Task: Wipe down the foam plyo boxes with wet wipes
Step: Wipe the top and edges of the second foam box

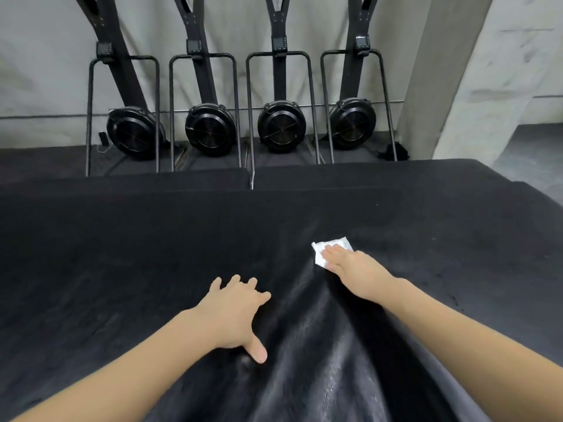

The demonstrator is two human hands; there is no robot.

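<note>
A large black foam plyo box point(122, 254) fills the lower half of the view, its top gleaming with wet streaks down the middle. My right hand point(350, 263) lies flat with straight fingers on a white wet wipe point(333, 243), pressing it onto the box top right of centre. My left hand point(234, 312) rests spread on the box top nearer to me, fingers splayed and thumb pointing back, holding nothing.
Two more black foam boxes point(380, 175) sit side by side behind this one, with a narrow gap between them. Several black ski-trainer machines with round flywheels point(281, 126) stand along the grey wall. A concrete pillar point(457, 71) rises at the right.
</note>
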